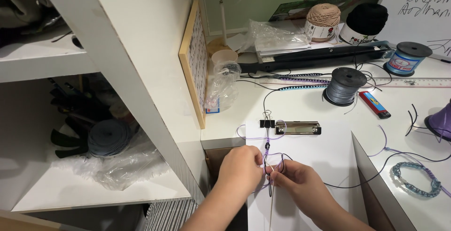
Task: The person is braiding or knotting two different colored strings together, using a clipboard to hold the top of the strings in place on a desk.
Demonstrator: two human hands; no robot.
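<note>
Left hand (240, 165), right hand (296, 177) both pinch purple cord (267, 147) (between fingertips), below binder clip (267, 122).

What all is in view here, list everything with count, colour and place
clipboard: one, white, silver clip, desk front
binder clip: one, black, clipboard's top edge
cords: several, purple and black, from binder clip to both hands
spools: two, grey mid-desk, blue far right
yarn balls: two, beige and black, desk rear
lighter: one, red, beside grey spool
bracelet: one, blue, desk right
ruler: one, clear, behind spool
shelf unit: one, white, left
left hand: one, on the cords
right hand: one, pinching the cords
</note>
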